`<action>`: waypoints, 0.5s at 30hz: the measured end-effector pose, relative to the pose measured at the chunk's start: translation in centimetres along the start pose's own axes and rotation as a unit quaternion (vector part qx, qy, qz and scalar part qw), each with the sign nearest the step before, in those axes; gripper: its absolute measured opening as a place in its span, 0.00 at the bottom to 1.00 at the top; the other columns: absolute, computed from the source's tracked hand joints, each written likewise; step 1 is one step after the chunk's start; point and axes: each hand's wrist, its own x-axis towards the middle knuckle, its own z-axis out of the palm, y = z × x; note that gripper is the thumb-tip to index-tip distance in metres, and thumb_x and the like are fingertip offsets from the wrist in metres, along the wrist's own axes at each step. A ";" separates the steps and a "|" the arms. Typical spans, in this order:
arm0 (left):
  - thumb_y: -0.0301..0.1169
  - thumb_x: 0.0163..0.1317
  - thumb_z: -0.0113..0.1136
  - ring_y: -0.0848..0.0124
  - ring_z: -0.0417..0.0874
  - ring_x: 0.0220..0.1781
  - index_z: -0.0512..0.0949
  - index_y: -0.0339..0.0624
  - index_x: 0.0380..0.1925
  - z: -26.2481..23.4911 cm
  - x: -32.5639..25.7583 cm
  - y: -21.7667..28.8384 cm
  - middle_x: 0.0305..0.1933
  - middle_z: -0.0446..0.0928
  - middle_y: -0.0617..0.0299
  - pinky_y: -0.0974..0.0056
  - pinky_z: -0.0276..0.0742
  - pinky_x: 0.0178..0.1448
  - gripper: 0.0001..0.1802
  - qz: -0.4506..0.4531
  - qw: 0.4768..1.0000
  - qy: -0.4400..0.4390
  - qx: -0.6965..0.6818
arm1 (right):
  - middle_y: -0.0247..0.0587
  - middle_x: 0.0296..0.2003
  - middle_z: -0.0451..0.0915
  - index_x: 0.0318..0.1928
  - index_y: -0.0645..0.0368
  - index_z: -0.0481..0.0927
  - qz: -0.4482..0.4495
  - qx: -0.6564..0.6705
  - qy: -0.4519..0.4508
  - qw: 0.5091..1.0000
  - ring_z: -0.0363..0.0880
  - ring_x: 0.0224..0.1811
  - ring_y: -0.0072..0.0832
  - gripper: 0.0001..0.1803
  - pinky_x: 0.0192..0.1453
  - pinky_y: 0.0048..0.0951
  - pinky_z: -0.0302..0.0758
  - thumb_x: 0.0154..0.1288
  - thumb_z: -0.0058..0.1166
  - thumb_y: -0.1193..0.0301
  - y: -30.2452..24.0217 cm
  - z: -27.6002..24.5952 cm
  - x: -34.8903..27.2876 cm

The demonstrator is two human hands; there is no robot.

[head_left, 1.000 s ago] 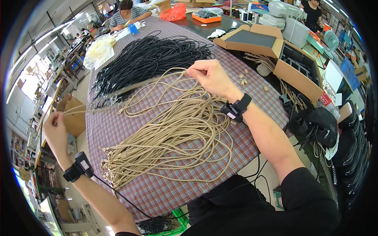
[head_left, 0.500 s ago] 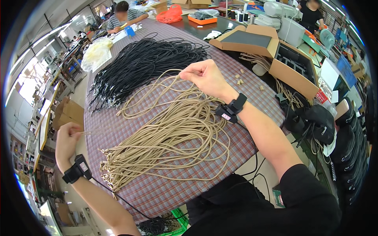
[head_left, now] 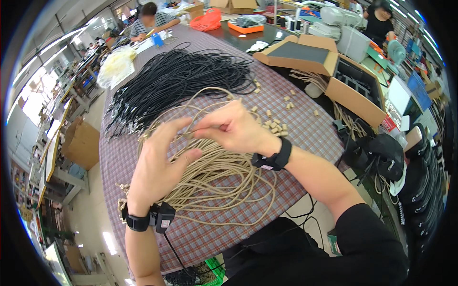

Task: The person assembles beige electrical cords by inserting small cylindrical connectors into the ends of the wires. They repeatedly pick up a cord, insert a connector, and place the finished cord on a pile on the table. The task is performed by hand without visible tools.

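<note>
My right hand (head_left: 236, 127) is closed in a pinch above the tan cords, thumb and forefinger gripping part of a tan cord (head_left: 212, 89) whose loop arches up behind the hand. Facing it on the left, my left hand (head_left: 160, 159) is open, thumb and fingers apart, fingertips close to the right hand's pinch. Under both hands lies a pile of tan cords (head_left: 224, 176); metal clips show at its left end, partly behind my left wrist. Small tan cylindrical pieces (head_left: 275, 126) lie beside my right wrist.
A heap of black cords (head_left: 181, 71) lies farther back on the checked cloth (head_left: 305, 138). An open cardboard box (head_left: 358, 95) stands at the right, near a black bag (head_left: 385, 155). A person in a striped shirt (head_left: 164, 21) sits at the far end; another person stands back right.
My left hand has come in from the far left and opened beside the right. My right hand has moved down and left, uncovering small tan pieces.
</note>
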 end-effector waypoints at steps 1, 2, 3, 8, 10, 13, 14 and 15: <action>0.26 0.66 0.73 0.53 0.91 0.63 0.83 0.32 0.61 0.9 0.0 0.0 0.58 0.90 0.43 0.56 0.83 0.67 0.24 -0.001 1.000 -0.005 -0.004 | 0.44 0.33 0.93 0.44 0.62 0.94 -0.007 0.021 0.001 1.000 0.90 0.30 0.27 0.06 0.36 0.28 0.82 0.68 0.73 0.77 -0.4 0.2 0.1; 0.24 0.66 0.72 0.56 0.93 0.58 0.84 0.31 0.60 1.5 0.2 -0.5 0.53 0.91 0.45 0.58 0.84 0.64 0.22 -0.044 0.998 -0.008 -0.049 | 0.45 0.31 0.92 0.44 0.61 0.94 0.001 0.035 0.001 0.999 0.88 0.28 0.28 0.06 0.35 0.28 0.80 0.68 0.72 0.76 -0.4 0.4 0.1; 0.22 0.66 0.72 0.59 0.94 0.53 0.85 0.31 0.59 1.8 0.1 -1.3 0.49 0.92 0.46 0.60 0.85 0.60 0.20 -0.089 0.992 -0.011 -0.090 | 0.45 0.30 0.91 0.43 0.60 0.94 0.006 0.053 0.001 0.999 0.87 0.26 0.30 0.05 0.34 0.29 0.79 0.69 0.70 0.75 -0.4 0.7 0.3; 0.18 0.67 0.69 0.73 0.95 0.38 0.87 0.28 0.54 3.7 -0.2 -3.2 0.36 0.94 0.52 0.71 0.86 0.45 0.16 -0.146 0.962 0.052 -0.225 | 0.42 0.33 0.93 0.45 0.62 0.94 0.039 0.084 -0.014 0.996 0.86 0.28 0.20 0.07 0.34 0.24 0.78 0.69 0.74 0.75 0.5 0.3 0.1; 0.18 0.67 0.70 0.74 0.94 0.34 0.86 0.28 0.55 3.7 -0.3 -2.7 0.34 0.93 0.53 0.71 0.85 0.41 0.16 -0.132 0.972 0.067 -0.183 | 0.40 0.34 0.93 0.46 0.62 0.94 0.061 0.089 -0.020 0.994 0.84 0.30 0.18 0.07 0.35 0.23 0.77 0.70 0.74 0.74 1.0 0.2 0.0; 0.19 0.66 0.70 0.74 0.90 0.28 0.86 0.29 0.56 3.1 -0.2 -1.1 0.32 0.93 0.54 0.69 0.82 0.35 0.18 -0.135 0.979 0.070 -0.135 | 0.38 0.33 0.92 0.46 0.61 0.94 0.085 0.102 -0.025 0.991 0.81 0.31 0.16 0.07 0.36 0.25 0.76 0.72 0.72 0.73 1.7 0.4 -0.4; 0.19 0.66 0.71 0.75 0.89 0.26 0.86 0.29 0.56 2.9 -0.1 -0.7 0.31 0.92 0.54 0.69 0.81 0.33 0.18 -0.140 0.980 0.068 -0.122 | 0.37 0.33 0.91 0.46 0.61 0.94 0.092 0.107 -0.025 0.990 0.80 0.30 0.17 0.07 0.37 0.25 0.76 0.73 0.70 0.72 1.9 0.5 -0.5; 0.19 0.65 0.71 0.71 0.87 0.23 0.85 0.31 0.55 2.8 -0.1 -0.5 0.30 0.91 0.53 0.67 0.79 0.32 0.17 -0.129 0.984 0.074 -0.101 | 0.35 0.32 0.90 0.45 0.61 0.94 0.106 0.117 -0.024 0.987 0.78 0.31 0.16 0.06 0.37 0.24 0.75 0.73 0.70 0.72 1.6 0.5 -0.4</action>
